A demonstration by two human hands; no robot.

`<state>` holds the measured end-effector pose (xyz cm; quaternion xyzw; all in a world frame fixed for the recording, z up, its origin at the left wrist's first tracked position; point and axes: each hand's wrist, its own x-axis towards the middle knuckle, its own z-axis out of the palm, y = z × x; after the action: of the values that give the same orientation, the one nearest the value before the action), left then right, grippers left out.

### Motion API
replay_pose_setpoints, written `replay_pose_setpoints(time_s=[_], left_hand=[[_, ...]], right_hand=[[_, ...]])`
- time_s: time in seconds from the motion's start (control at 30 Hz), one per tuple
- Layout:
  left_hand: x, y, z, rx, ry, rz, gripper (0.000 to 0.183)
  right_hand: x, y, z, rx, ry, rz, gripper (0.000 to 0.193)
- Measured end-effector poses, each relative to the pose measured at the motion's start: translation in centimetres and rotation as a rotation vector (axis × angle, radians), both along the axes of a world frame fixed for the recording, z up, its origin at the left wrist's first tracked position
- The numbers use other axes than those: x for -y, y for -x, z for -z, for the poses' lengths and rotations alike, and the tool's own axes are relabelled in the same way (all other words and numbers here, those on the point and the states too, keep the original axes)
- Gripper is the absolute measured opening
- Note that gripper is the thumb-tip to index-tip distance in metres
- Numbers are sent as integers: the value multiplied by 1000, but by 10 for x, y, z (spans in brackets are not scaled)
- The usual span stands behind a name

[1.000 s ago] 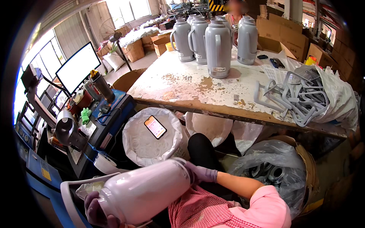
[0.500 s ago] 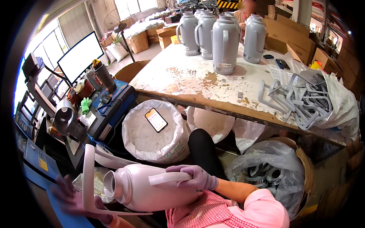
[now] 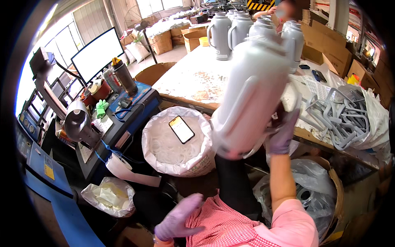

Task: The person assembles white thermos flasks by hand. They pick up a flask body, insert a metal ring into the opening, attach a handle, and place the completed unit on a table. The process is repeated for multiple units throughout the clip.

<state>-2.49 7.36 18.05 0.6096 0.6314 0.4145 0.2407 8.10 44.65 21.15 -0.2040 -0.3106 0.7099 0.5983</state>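
Observation:
A grey vacuum flask, blurred by motion, is held up tilted over the table's front edge, its top leaning right. My right hand, in a purple glove, grips it at the right side; blur and the flask's body hide just where the fingers close. My left hand, gloved likewise, is empty in front of my checked apron, thumb and fingers apart. More grey flasks stand upright on the worn white table, partly hidden by the raised one.
A white sack of clear rings bears a phone. Grey handles lie at the table's right. Metal-coloured rings sit in a plastic-lined box. Left are a monitor, a paper roll and a small bag. Someone works behind.
My right hand has carried the flask from my lap up and right toward the table. My left hand has moved right, to my apron. The pale L-shaped piece beside it is out of sight.

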Motion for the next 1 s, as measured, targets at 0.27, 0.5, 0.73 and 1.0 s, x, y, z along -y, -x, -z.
replay_pose_setpoints(time_s=[0.27,0.5,0.73,1.0], left_hand=[[73,40,19,344,-203,-869,69],[85,40,15,307,-126,-1055,66],[68,58,2,335,-80,-995,69],[251,61,147,410,-375,-1579,57]], right_hand=[[-267,-1,57,691,-658,830,56],[-302,70,53,858,-752,765,48],[-253,154,62,833,-841,638,33],[-126,170,41,431,-810,284,60]])
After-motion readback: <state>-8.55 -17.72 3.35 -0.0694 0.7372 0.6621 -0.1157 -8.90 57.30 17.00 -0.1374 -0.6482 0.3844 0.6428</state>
